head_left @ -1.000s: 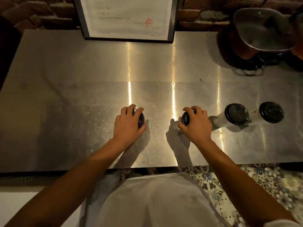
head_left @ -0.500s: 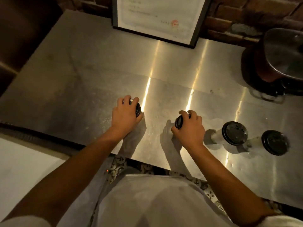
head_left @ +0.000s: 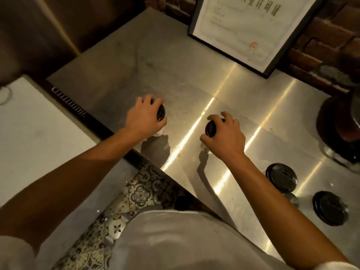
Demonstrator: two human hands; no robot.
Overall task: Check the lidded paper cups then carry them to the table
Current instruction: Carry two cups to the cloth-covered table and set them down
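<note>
My left hand [head_left: 143, 118] grips a paper cup by its black lid [head_left: 161, 114]; a bit of the white cup wall shows under the palm. My right hand [head_left: 227, 138] grips a second cup from above, its black lid [head_left: 210, 129] showing between thumb and fingers. Both cups are over the steel counter [head_left: 136, 75], and whether they touch it I cannot tell. Two more lidded cups stand on the counter at the right, one [head_left: 281, 177] nearer my right wrist, the other [head_left: 329, 210] beyond it.
A framed document [head_left: 251, 26] leans on the brick wall at the back. A dark pot [head_left: 342, 123] stands at the far right. A white surface [head_left: 29, 133] lies left of the counter, patterned floor tiles [head_left: 140, 193] below its edge.
The view has swung left and tilted. Both hands keep their grip on the cups, and the left cup now hangs near the counter's left front edge.
</note>
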